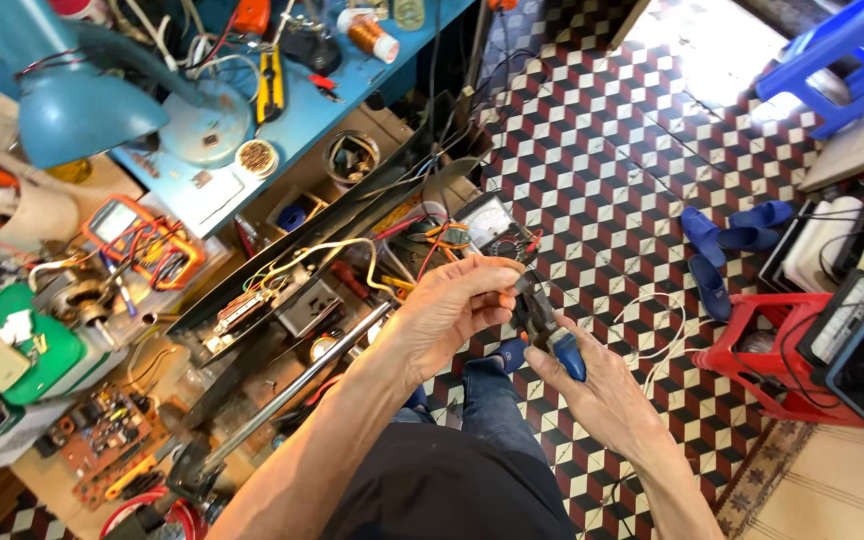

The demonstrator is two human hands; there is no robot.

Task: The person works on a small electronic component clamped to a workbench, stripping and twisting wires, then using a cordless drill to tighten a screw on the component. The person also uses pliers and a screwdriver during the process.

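Observation:
My right hand (592, 385) grips blue-handled pliers (550, 328), their dark jaws pointing up toward my left hand. My left hand (450, 305) has its fingertips pinched on a small part or wire end right at the plier jaws; the part is too small to make out. Both hands hover above my lap, over the patterned tile floor (612, 170). Just left of them lies an opened dark chassis (292, 300) with a yellow-white wire loop and a metal rod (292, 385).
A blue workbench (302, 110) holds a blue lamp (62, 100), a copper wire spool (367, 35) and tools. An orange multimeter (142, 235), an analog meter (487, 222), a green box (37, 345), a red stool (767, 345), blue sandals (727, 245) and a blue plastic stool (842, 55) surround me.

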